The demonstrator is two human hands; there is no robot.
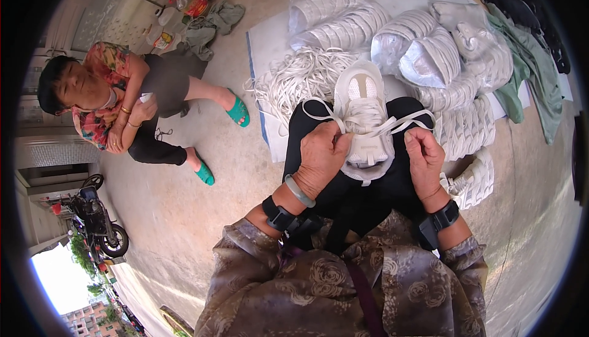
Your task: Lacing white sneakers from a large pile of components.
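Observation:
A white shoe upper (369, 153) lies across my lap, its toe pointing away from me. White shoelace (397, 125) runs through its eyelets, with loose loops out to both sides. At the upper's left edge my left hand (323, 153) pinches the lace between thumb and fingers. On the right my right hand (424, 155) is closed, thumb against forefinger, at the lace's right-hand loop. Just past my left knee lies a big tangled heap of white laces (313, 76).
Nested stacks of white shoe uppers (343, 21) in clear wrapping lie on a white sheet (261, 49) ahead. More uppers (469, 125) are stacked at my right knee, near a green cloth (509, 73). To the left sits another person (132, 101); behind them is a motorcycle (98, 223).

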